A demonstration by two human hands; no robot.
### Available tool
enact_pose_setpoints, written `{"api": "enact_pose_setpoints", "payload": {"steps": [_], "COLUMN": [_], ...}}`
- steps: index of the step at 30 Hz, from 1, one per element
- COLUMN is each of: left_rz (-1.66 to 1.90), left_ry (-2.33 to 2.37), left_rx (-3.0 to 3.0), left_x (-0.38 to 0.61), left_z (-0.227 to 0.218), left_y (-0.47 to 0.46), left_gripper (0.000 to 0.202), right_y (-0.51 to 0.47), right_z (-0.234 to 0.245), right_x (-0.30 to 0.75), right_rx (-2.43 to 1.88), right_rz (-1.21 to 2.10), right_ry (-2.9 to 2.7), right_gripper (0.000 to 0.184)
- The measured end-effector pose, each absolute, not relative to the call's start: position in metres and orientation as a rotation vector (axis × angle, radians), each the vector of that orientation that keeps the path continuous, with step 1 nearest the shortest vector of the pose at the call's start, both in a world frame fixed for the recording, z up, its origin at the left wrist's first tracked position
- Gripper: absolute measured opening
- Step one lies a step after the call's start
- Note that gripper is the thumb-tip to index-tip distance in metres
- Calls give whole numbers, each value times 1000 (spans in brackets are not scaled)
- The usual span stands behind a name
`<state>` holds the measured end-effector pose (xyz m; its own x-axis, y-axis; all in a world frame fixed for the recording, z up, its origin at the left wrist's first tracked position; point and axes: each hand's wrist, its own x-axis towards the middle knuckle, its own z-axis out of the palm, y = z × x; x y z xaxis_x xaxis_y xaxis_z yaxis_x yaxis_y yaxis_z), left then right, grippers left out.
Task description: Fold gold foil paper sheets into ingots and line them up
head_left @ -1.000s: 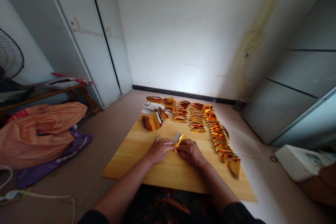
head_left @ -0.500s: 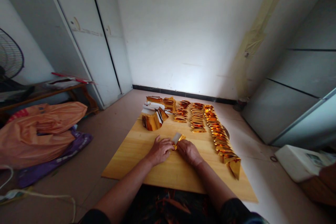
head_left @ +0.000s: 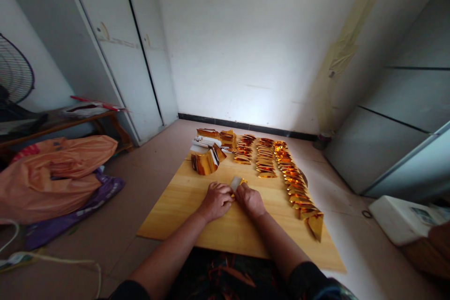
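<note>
Gold foil paper (head_left: 235, 183), a small piece with a dull greyish face and a sliver of bright gold, lies on the wooden board (head_left: 181, 206), near the board's middle, between the two hands. The left hand (head_left: 215, 200) bends over its left edge with tucked fingertips; whether they pinch or only press, I cannot tell. The right hand (head_left: 251, 200) is bunched narrow on its right side, gripping it. The step looks like creasing: best, I judge, to pin the paper with the left fingers, line up the edges first, then run firm, even pressure along the fold against the board, since thin foil probably keeps every stray wrinkle.

Along the board's right side runs a long column of folded foil pieces (head_left: 298, 192), glossy, sharp-edged and overlapping, with a larger triangular foil piece (head_left: 315, 226) at its near end. Left of it on the board, a second row (head_left: 266, 161) shows slim, pointed, boat-like forms. Toward the board's far left, curved foil sheets (head_left: 205, 163) arch stiffly, mirror-smooth; beyond them, at the board's far edge, sits a ragged-edged foil stack (head_left: 228, 138).
</note>
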<state>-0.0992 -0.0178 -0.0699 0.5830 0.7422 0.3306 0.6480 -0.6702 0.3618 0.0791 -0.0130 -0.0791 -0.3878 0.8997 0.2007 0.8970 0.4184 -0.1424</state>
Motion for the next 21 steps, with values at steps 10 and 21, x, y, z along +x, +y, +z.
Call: {"api": "enact_pose_setpoints", "payload": {"steps": [10, 21], "left_rz": [770, 662], "left_ry": [1056, 1031], "left_rx": [2687, 2629], "left_x": [-101, -105], "left_z": [-70, -68], "left_y": [-21, -21], "left_gripper": [20, 28], "right_y": [-13, -10], "right_z": [-65, -69], "right_x": [76, 76], "right_rx": [-1543, -1628], "right_rz": [-251, -124], "right_ry": [-2738, -2579], "right_gripper": [22, 24]}}
